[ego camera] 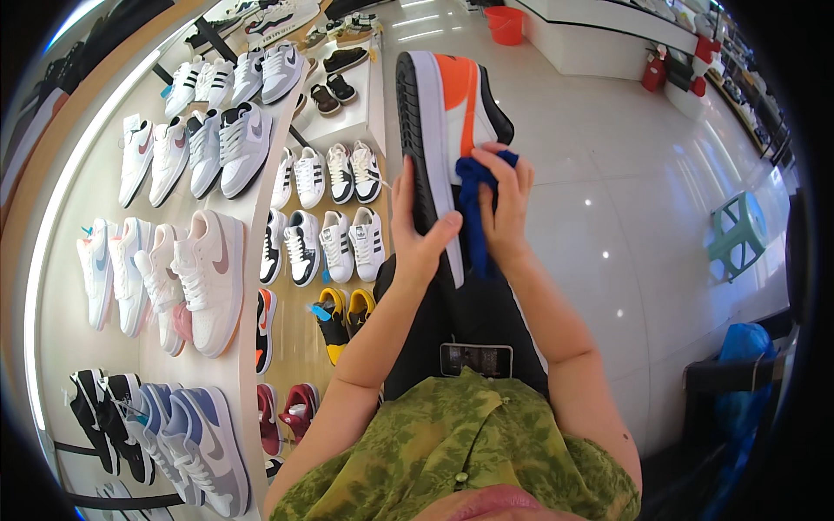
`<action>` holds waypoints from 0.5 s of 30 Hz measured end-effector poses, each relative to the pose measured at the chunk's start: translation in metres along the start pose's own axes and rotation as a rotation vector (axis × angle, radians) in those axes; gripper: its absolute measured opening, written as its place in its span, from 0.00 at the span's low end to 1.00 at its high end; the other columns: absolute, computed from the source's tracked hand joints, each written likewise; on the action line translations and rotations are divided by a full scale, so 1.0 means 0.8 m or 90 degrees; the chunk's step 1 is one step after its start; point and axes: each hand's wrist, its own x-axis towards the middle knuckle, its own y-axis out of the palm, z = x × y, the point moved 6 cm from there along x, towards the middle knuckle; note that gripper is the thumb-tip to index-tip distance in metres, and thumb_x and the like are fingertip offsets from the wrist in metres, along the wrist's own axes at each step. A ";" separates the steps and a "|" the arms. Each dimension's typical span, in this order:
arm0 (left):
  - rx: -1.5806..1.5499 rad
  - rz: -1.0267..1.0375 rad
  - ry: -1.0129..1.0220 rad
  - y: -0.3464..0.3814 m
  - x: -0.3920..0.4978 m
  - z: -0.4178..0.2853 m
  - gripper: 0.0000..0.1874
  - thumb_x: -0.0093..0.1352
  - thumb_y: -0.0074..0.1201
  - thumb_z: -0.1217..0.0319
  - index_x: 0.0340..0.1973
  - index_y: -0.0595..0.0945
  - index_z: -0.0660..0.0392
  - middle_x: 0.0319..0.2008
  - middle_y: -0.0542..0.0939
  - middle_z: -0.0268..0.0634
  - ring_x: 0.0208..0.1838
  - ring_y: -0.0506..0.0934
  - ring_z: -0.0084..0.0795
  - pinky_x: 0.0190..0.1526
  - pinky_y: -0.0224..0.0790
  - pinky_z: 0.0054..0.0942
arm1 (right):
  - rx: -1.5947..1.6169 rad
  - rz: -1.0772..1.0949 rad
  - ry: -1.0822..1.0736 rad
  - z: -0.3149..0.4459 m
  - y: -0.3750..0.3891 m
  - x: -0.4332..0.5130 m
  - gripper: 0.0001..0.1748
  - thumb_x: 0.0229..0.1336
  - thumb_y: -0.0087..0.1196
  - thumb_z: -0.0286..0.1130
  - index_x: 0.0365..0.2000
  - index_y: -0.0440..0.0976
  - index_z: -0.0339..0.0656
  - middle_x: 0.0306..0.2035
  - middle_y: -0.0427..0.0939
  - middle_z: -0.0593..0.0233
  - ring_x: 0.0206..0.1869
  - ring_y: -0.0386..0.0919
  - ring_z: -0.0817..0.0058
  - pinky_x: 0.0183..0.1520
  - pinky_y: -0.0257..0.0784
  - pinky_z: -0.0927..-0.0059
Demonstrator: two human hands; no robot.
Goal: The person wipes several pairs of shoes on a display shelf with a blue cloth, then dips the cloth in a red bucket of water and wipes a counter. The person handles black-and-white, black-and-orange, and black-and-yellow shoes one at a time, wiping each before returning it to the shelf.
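An orange, white and black Nike sneaker (456,111) is held up in front of me, tilted on its side with the black outsole facing left. My left hand (420,234) grips it by the sole near the lower end. In my right hand (508,202) is a dark blue cloth (477,215), bunched under the fingers and pressed against the side of the upper. Part of the cloth hangs down past the sneaker. The cloth and my right hand hide some of the upper.
Lit shelves (257,260) with rows of white sneakers (212,283) stand close on my left. A phone (476,360) rests on my lap. To the right are a green plastic stool (739,234) and a fire extinguisher (654,68). A red bucket (504,26) stands farther off on the tiled floor (586,143).
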 end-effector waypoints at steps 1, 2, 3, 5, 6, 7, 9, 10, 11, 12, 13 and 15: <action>0.033 0.003 0.008 0.003 -0.005 0.003 0.50 0.54 0.62 0.64 0.68 0.56 0.68 0.59 0.64 0.46 0.64 0.64 0.38 0.66 0.52 0.33 | -0.030 -0.037 0.040 -0.008 -0.005 0.007 0.22 0.48 0.52 0.19 0.47 0.75 0.43 0.48 0.75 0.56 0.48 0.69 0.57 0.53 0.64 0.62; -0.022 -0.003 0.014 0.001 -0.008 0.005 0.50 0.54 0.62 0.63 0.68 0.57 0.68 0.59 0.64 0.46 0.64 0.64 0.39 0.66 0.52 0.34 | -0.031 -0.045 -0.049 -0.004 -0.006 0.015 0.23 0.47 0.54 0.18 0.46 0.76 0.44 0.46 0.76 0.58 0.48 0.70 0.57 0.52 0.64 0.64; -0.055 0.002 0.007 0.000 -0.010 0.007 0.50 0.54 0.63 0.63 0.68 0.57 0.68 0.59 0.63 0.47 0.64 0.63 0.40 0.66 0.51 0.34 | -0.046 -0.050 -0.109 -0.002 -0.005 0.021 0.21 0.50 0.53 0.19 0.47 0.74 0.42 0.45 0.76 0.59 0.47 0.70 0.58 0.52 0.63 0.63; 0.161 0.002 0.085 -0.001 -0.018 -0.001 0.50 0.53 0.63 0.63 0.68 0.57 0.66 0.60 0.62 0.47 0.65 0.62 0.40 0.66 0.51 0.34 | -0.110 -0.114 -0.078 -0.022 -0.012 0.036 0.20 0.53 0.53 0.19 0.49 0.72 0.39 0.45 0.76 0.59 0.46 0.70 0.58 0.52 0.63 0.62; 0.170 0.039 0.062 0.002 -0.024 0.001 0.51 0.52 0.64 0.63 0.68 0.57 0.66 0.61 0.62 0.48 0.66 0.62 0.40 0.67 0.51 0.34 | -0.139 -0.154 -0.017 -0.041 -0.019 0.044 0.19 0.56 0.52 0.20 0.49 0.70 0.36 0.46 0.76 0.59 0.46 0.69 0.58 0.52 0.63 0.62; 0.164 0.057 0.047 0.005 -0.030 0.003 0.52 0.52 0.64 0.63 0.69 0.57 0.65 0.62 0.61 0.48 0.67 0.61 0.40 0.67 0.50 0.34 | -0.148 -0.204 0.001 -0.056 -0.025 0.051 0.17 0.58 0.51 0.22 0.49 0.70 0.38 0.46 0.75 0.59 0.46 0.70 0.60 0.51 0.63 0.64; -0.116 0.070 -0.121 0.010 -0.044 0.018 0.48 0.55 0.61 0.60 0.68 0.59 0.63 0.65 0.64 0.51 0.65 0.67 0.41 0.66 0.55 0.34 | 0.051 -0.207 0.184 -0.113 -0.028 0.061 0.15 0.64 0.49 0.29 0.50 0.70 0.40 0.47 0.74 0.62 0.49 0.71 0.67 0.56 0.64 0.67; -0.333 0.090 -0.230 0.015 -0.051 0.025 0.46 0.58 0.57 0.57 0.68 0.59 0.63 0.65 0.65 0.51 0.64 0.68 0.42 0.65 0.57 0.34 | 0.228 -0.193 0.407 -0.152 -0.019 0.051 0.14 0.65 0.48 0.29 0.50 0.69 0.41 0.46 0.74 0.62 0.45 0.72 0.70 0.50 0.67 0.70; -0.530 0.104 -0.342 0.021 -0.057 0.030 0.44 0.60 0.53 0.54 0.68 0.60 0.62 0.65 0.66 0.52 0.63 0.70 0.43 0.64 0.60 0.35 | 0.409 -0.181 0.541 -0.176 -0.010 0.042 0.13 0.66 0.47 0.29 0.50 0.68 0.42 0.45 0.74 0.63 0.41 0.74 0.73 0.45 0.71 0.72; -0.627 0.085 -0.346 0.022 -0.058 0.029 0.42 0.63 0.45 0.48 0.67 0.61 0.61 0.63 0.68 0.54 0.61 0.72 0.47 0.62 0.63 0.41 | 0.486 -0.209 0.581 -0.187 -0.009 0.033 0.14 0.66 0.48 0.31 0.51 0.67 0.42 0.49 0.73 0.63 0.41 0.76 0.74 0.43 0.74 0.74; -0.736 0.162 -0.382 0.027 -0.056 0.025 0.43 0.63 0.41 0.43 0.66 0.62 0.62 0.61 0.69 0.56 0.58 0.73 0.52 0.60 0.65 0.46 | 0.727 -0.283 0.553 -0.188 -0.009 0.026 0.18 0.67 0.46 0.33 0.55 0.66 0.41 0.56 0.71 0.60 0.53 0.74 0.71 0.56 0.71 0.71; -0.828 0.109 -0.424 0.022 -0.048 0.033 0.46 0.63 0.36 0.39 0.65 0.63 0.63 0.58 0.70 0.57 0.56 0.72 0.58 0.57 0.65 0.51 | 0.840 -0.312 0.557 -0.175 -0.014 -0.002 0.22 0.69 0.44 0.34 0.60 0.63 0.40 0.61 0.67 0.60 0.64 0.66 0.69 0.68 0.60 0.66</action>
